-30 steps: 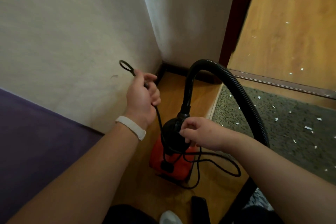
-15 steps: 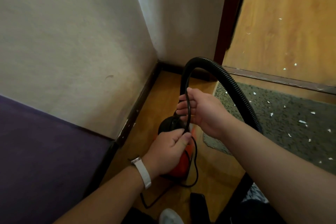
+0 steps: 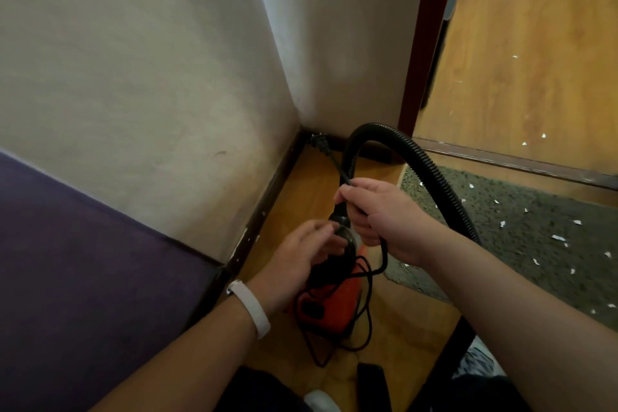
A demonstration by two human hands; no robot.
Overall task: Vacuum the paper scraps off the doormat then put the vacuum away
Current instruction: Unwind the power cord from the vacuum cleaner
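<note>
A small red vacuum with a black top stands on the wooden floor near the wall corner. Its ribbed black hose arcs up and off to the right. My right hand grips the black power cord, whose plug hangs toward the corner. My left hand rests with blurred, loosely spread fingers against the vacuum's black top. The grey doormat on the right carries several white paper scraps.
Two white walls meet in a corner with a dark skirting board. A purple surface fills the lower left. A dark door frame and threshold lead to more wooden floor with scraps. A black nozzle lies at the bottom.
My right hand now holds the cord higher, with the plug end swinging toward the corner. My left hand has let go of the cord and opened against the vacuum's top.
</note>
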